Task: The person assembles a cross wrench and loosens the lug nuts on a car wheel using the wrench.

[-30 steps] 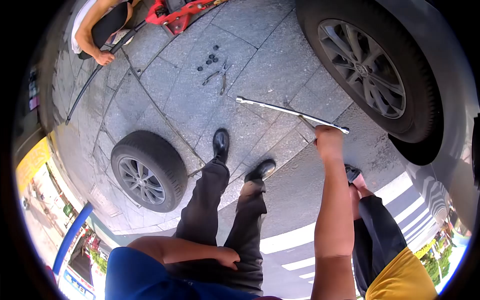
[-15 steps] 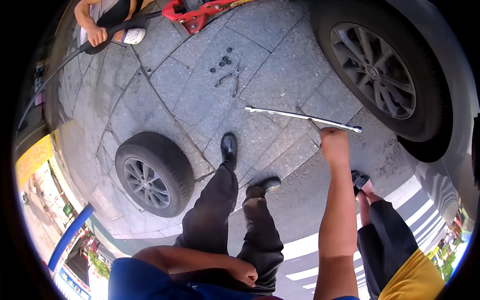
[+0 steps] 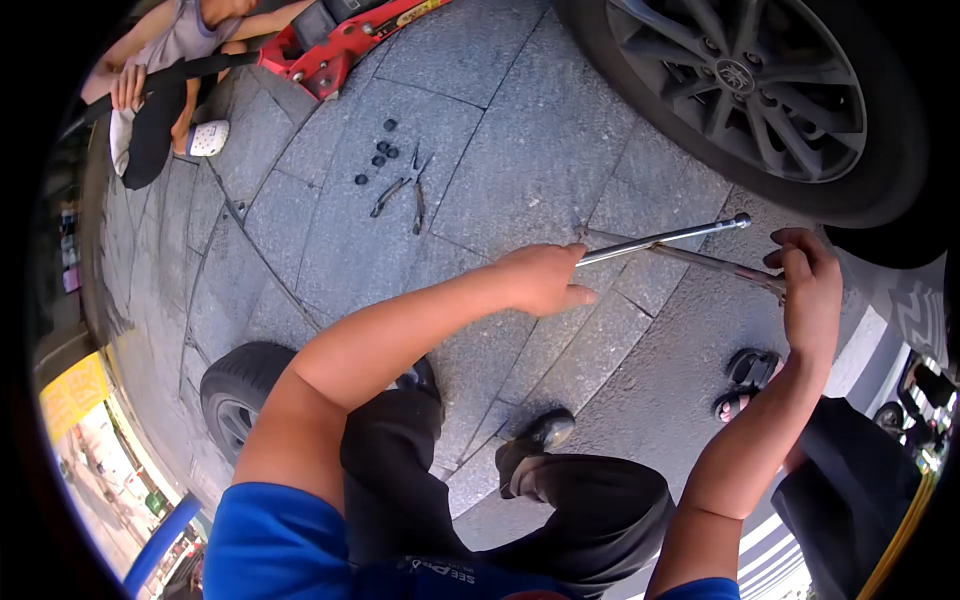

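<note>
A chrome four-way lug wrench is held out between my two hands, above the paving and just below the car wheel. My left hand grips the end of one bar, its thumb sticking out. The fingers of my right hand are curled at the end of the other bar, partly covering it. The wheel, with its grey multi-spoke rim and centre badge, is on the car. No socket of the wrench touches the wheel.
A loose wheel lies at the left. Pliers and several small black caps are on the paving. A red floor jack is at the top, its handle in another person's hand. A second person's sandalled foot stands at the right.
My left hand has come up from my lap and taken hold of the lug wrench. My right hand has moved right to a bar's end. The view has come closer to the car wheel.
</note>
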`<state>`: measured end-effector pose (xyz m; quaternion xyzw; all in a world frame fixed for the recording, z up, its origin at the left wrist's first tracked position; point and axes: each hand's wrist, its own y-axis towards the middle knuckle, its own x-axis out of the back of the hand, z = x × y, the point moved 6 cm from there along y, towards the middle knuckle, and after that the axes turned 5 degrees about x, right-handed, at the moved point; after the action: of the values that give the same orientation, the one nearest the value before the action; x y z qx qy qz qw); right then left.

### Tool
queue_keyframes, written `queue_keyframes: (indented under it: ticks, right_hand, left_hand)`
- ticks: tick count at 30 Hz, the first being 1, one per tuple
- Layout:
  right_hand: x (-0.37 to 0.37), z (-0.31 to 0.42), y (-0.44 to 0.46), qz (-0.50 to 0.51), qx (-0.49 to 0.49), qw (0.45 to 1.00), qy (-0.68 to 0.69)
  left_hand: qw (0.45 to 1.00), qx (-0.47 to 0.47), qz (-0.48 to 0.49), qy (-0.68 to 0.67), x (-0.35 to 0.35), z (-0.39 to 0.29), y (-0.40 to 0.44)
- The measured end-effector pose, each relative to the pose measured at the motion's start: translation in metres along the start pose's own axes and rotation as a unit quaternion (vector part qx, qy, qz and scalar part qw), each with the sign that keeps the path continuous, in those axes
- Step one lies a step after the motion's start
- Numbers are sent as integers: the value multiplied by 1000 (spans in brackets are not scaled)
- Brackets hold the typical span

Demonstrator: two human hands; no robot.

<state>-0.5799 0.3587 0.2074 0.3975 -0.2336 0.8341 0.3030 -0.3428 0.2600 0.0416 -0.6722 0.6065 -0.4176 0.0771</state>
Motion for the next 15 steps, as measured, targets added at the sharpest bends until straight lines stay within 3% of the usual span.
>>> queue_keyframes:
  ticks: [1, 3, 5, 7, 8, 11, 13, 14, 15]
  right_hand:
    - [0, -3, 3, -13, 5, 1000, 5]
    - [-1, -7, 10, -46, 24, 996, 76]
    - [-3, -10, 17, -68, 80, 988, 113]
    - [-4, -12, 20, -70, 146, 975, 151]
    - [-4, -11, 14, -99, 161, 969, 157]
    - [-1, -32, -5, -131, 164, 960, 186]
    - [2, -40, -8, -101, 179, 962, 182]
    - [6, -50, -5, -130, 184, 956, 187]
    - [11, -60, -4, -179, 175, 951, 179]
  left_hand:
    - [1000, -6, -8, 11, 2, 3, 10]
    - [992, -84, 81, 39, -9, 3, 29]
    - [987, -104, 75, 95, -13, 3, 45]
    - [977, -16, 204, 54, -28, 5, 49]
    - [979, -106, 110, 133, -28, -2, 55]
    - [975, -179, 40, 127, -39, -23, 71]
    - [989, -89, 95, 66, -52, -26, 90]
    - [990, -74, 121, -17, -57, -27, 92]
    - [988, -79, 130, -12, -65, -25, 94]
